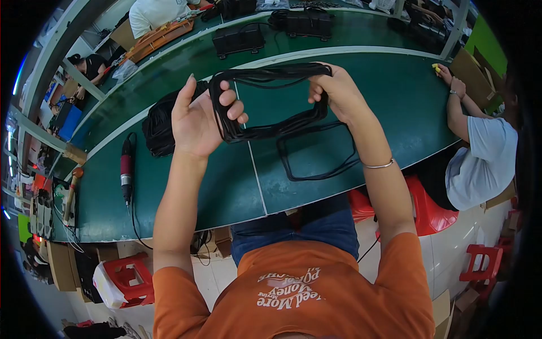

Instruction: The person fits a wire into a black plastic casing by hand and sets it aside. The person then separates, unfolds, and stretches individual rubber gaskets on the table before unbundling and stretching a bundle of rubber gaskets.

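Above the green workbench I hold up a bundle of thin black rectangular loops (276, 131), which look like rubber gaskets. My left hand (199, 120) has its fingers hooked through the left end of the bundle, with the thumb sticking up. At the opposite end, the fingers of my right hand (337, 93) curl around the upper right corner. Beneath my right wrist, a few more black loops (316, 176) lie on the bench. Behind my left hand is a heap of similar black material (159, 127), partly hidden.
A corded electric screwdriver (126, 169) lies on the green bench (226, 186) at left, near a mallet (73, 192). Black cases (238, 40) sit on the far belt. At right, a person (480, 152) sits by a cardboard box (474, 76). Red stools (132, 277) stand below.
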Action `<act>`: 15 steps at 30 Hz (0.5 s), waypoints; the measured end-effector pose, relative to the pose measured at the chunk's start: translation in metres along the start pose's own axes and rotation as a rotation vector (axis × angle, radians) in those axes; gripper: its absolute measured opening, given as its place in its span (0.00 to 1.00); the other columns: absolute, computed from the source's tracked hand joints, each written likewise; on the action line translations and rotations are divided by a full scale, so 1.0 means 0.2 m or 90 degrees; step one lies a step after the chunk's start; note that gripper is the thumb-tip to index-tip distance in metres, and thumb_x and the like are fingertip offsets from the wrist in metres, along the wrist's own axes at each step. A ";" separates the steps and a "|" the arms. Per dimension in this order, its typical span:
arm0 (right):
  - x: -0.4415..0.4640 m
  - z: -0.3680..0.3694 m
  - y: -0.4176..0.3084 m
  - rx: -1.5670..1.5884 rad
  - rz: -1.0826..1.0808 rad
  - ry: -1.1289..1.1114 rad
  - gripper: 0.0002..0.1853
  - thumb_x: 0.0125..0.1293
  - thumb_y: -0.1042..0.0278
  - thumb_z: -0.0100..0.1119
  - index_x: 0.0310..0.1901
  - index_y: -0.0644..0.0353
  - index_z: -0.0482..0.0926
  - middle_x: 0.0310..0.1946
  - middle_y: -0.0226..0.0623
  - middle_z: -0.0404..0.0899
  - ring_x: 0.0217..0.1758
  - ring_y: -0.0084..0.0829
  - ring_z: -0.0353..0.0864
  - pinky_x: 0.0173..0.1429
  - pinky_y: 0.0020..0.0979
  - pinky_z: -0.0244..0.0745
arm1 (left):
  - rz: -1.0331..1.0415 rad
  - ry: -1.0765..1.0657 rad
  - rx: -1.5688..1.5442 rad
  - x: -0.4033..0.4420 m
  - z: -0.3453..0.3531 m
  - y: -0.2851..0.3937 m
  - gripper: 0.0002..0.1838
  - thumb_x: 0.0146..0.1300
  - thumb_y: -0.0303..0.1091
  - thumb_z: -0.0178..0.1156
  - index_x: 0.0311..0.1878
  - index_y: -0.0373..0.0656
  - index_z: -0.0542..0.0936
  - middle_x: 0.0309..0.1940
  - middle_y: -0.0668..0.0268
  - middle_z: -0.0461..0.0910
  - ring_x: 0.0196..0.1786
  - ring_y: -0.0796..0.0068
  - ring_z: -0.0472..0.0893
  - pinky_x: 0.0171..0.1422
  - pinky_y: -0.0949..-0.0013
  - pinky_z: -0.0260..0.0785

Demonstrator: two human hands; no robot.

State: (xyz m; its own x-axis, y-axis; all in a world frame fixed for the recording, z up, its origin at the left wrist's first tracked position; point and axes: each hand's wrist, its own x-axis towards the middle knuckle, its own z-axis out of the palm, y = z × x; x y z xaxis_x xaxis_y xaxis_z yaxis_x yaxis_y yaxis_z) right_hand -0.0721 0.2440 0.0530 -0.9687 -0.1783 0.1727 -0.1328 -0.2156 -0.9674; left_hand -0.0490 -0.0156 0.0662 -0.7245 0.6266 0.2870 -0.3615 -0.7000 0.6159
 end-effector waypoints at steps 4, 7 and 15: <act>0.00 -0.04 -0.01 -0.010 0.021 -0.024 0.07 0.60 0.70 0.56 0.27 0.61 0.72 0.18 0.28 0.67 0.20 0.21 0.65 0.32 0.28 0.70 | -0.003 0.000 0.216 -0.04 -0.05 -0.02 0.20 0.65 0.48 0.49 0.42 0.37 0.76 0.29 0.62 0.76 0.32 0.65 0.75 0.46 0.59 0.66; 0.00 -0.06 0.01 0.102 0.009 -0.013 0.09 0.59 0.72 0.56 0.41 0.63 0.78 0.19 0.26 0.65 0.22 0.19 0.63 0.33 0.27 0.67 | -0.055 -0.116 0.314 -0.05 -0.07 0.01 0.16 0.62 0.42 0.54 0.42 0.37 0.76 0.30 0.64 0.78 0.29 0.68 0.76 0.44 0.61 0.68; 0.01 -0.15 0.05 0.167 0.172 -0.077 0.18 0.58 0.74 0.56 0.51 0.63 0.73 0.23 0.25 0.68 0.22 0.18 0.65 0.34 0.28 0.69 | -0.010 0.022 0.024 -0.05 -0.12 -0.06 0.18 0.66 0.40 0.55 0.53 0.37 0.73 0.41 0.63 0.82 0.40 0.62 0.81 0.53 0.59 0.70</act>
State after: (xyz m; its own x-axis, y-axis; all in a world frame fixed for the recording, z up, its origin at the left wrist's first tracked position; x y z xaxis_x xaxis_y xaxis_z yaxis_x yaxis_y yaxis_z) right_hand -0.0821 0.2693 0.0385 -0.9277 -0.3703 -0.0468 0.1975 -0.3806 -0.9034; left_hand -0.0515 -0.0213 0.0377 -0.7387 0.6251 0.2521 -0.3517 -0.6765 0.6471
